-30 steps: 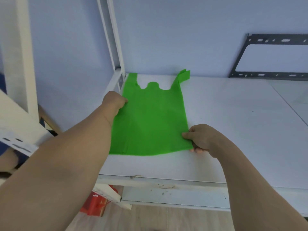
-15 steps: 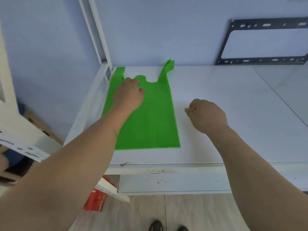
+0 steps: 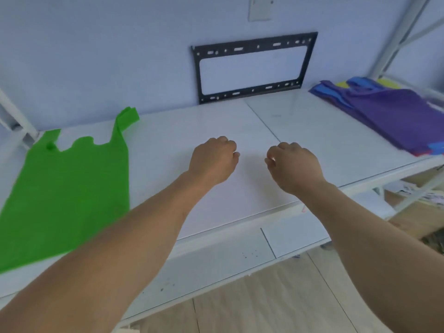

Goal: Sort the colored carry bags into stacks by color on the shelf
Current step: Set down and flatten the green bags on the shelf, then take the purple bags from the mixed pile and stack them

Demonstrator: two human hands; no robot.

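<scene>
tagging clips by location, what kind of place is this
Probably a storeroom or workshop corner, not a home. A bare white metal rack shelf holds flat carry bags: a green one and a mixed pile. An empty black mounting bracket hangs behind.

No text, label, brand or number can be read anywhere in the frame.

**Pale blue wall, wood floor**

A pale blue wall [image 3: 96,56] runs behind. A black metal bracket [image 3: 252,68] leans against it, with a pale plate [image 3: 260,7] above, perhaps a socket cover. White frame posts [image 3: 403,32] rise at the right. Below lies a light wood-plank floor [image 3: 276,304]. Soft, even light.
</scene>
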